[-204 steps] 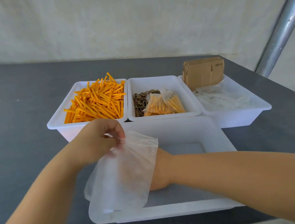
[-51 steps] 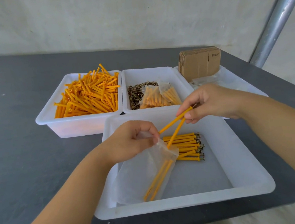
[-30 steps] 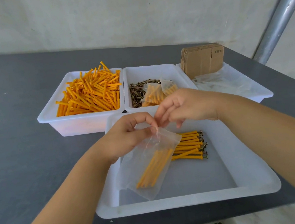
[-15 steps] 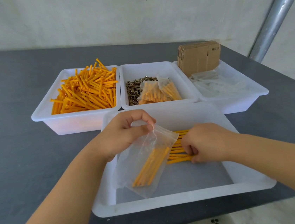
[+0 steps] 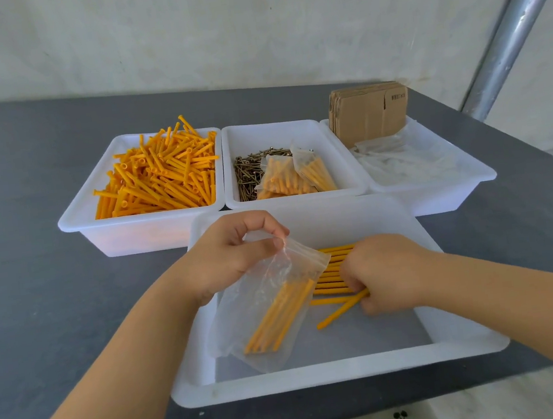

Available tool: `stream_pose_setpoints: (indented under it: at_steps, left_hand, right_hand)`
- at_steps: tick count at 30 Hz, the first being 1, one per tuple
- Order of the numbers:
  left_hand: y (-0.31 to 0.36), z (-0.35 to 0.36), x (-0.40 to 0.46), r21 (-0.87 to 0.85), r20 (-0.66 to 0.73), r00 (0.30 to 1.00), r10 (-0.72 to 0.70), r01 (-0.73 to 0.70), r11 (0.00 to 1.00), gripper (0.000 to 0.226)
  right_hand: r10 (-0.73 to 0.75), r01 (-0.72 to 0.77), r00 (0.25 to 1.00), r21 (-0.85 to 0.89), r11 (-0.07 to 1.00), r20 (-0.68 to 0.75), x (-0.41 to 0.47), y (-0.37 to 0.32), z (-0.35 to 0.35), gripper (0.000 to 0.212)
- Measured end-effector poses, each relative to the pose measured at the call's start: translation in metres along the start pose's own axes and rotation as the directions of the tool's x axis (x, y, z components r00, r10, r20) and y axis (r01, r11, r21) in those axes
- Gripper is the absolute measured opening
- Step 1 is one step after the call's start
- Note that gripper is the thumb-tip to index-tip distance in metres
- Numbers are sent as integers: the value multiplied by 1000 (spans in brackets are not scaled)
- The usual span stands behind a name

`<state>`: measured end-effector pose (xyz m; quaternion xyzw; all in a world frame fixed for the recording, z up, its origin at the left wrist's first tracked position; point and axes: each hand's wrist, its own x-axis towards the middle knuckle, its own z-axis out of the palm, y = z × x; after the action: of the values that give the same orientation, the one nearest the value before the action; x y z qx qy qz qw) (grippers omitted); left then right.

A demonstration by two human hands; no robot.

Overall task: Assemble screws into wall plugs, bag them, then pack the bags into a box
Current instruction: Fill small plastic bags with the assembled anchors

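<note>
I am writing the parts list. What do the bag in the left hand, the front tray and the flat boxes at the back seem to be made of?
Bag: thin clear plastic film, probably; it is see-through, crinkled and glossy.
Front tray: white moulded plastic, it seems; smooth, slightly translucent, with a rounded rim.
Flat boxes: brown cardboard, matte; stacked folded edges show.

You have orange plugs (image 5: pixel 161 174) heaped in a white tray (image 5: pixel 73 222), dark brassy screws (image 5: pixel 247 174) in the next white tray (image 5: pixel 348 156), brown cardboard (image 5: pixel 367 112) behind, a clear bag (image 5: pixel 265 303) showing orange, and a dark grey table (image 5: pixel 34 271).
</note>
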<state>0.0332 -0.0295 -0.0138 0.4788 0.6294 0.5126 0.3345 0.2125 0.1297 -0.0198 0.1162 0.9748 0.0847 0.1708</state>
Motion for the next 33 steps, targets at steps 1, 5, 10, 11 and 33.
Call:
stream_pose_setpoints:
  at_steps: [1, 5, 10, 11, 33]
  left_hand:
    - [0, 0, 0, 0, 0, 1000, -2, 2, 1000, 8]
    - [0, 0, 0, 9, -1, 1000, -9, 9, 1000, 8]
    - [1, 0, 0, 7, -9, 1000, -7, 7, 1000, 6]
    - [1, 0, 0, 12, -7, 1000, -6, 6, 1000, 7]
    - [-4, -2, 2, -47, 32, 999, -5, 6, 999, 5]
  right_hand:
    - [9, -9, 1000, 65, 998, -10, -1, 5, -6, 7]
    - [22, -53, 997, 509, 859, 67, -5, 29, -25, 4]
    - [81, -96, 995, 777, 622, 59, -5, 51, -30, 15]
    - [131, -102, 991, 800, 591, 30, -5, 56, -32, 16]
    - [64, 94, 989, 897, 432, -134, 26, 54, -68, 17]
